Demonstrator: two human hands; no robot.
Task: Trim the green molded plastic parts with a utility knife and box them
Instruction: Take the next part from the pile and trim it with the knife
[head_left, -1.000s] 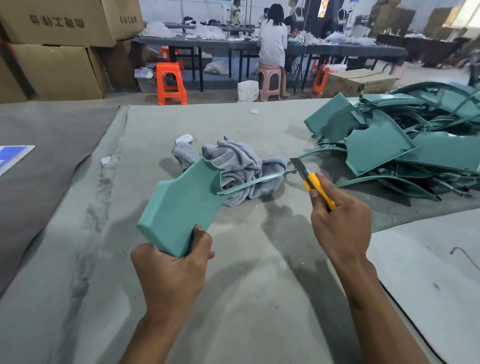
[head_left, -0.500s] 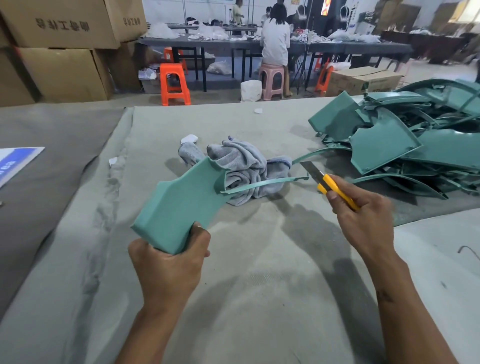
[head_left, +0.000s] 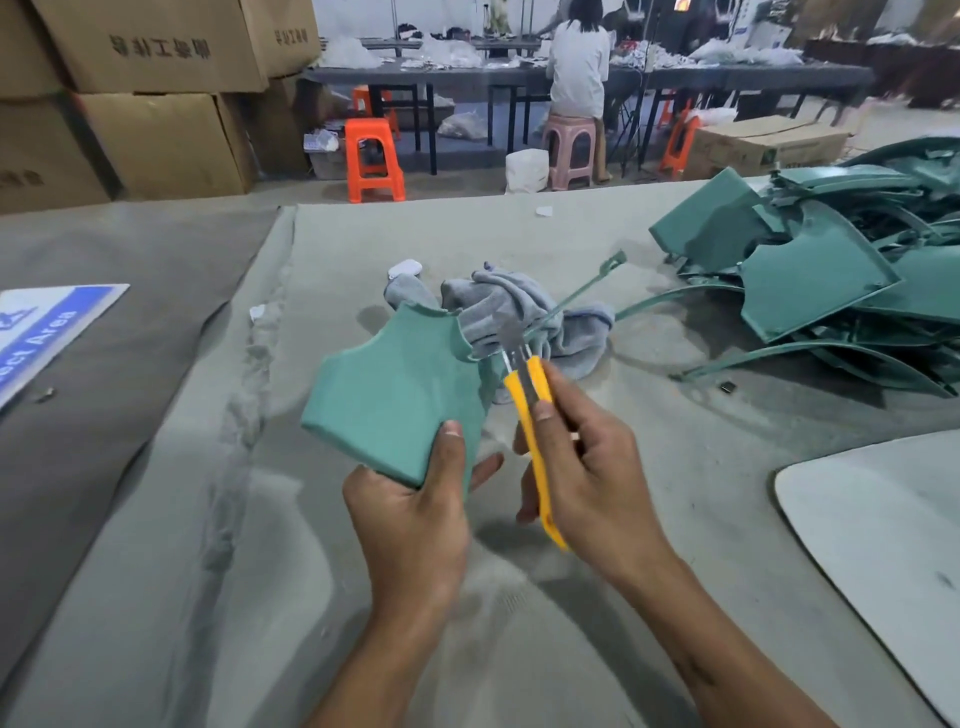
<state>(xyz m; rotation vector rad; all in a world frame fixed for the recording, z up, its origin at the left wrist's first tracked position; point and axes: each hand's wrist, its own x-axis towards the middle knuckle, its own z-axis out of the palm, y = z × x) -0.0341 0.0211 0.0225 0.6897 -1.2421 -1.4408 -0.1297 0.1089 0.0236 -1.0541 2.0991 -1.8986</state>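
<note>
The left hand (head_left: 410, 499) comes up from below with the wrist bent back, its fingers clamped on the lower corner of a flat green molded plastic part (head_left: 400, 395), thumb pressed on the near face, holding it tilted above the grey felt-covered bench (head_left: 156, 571). The right hand (head_left: 587, 467) reaches in from the lower right, fingers closed around a yellow-handled utility knife (head_left: 530, 410), thumb lying along the handle, the blade pointing up and away and meeting the part's right edge. A thin green plastic strip (head_left: 582, 291) runs from that edge up to the right, over a crumpled grey cloth (head_left: 519, 317). A pile of similar green parts (head_left: 810, 280) lies at the bench's far right. A blue-and-white sign (head_left: 47, 332) at left reads partly "Area"; the cardboard boxes (head_left: 156, 78) carry printed characters too unclear to read.
</note>
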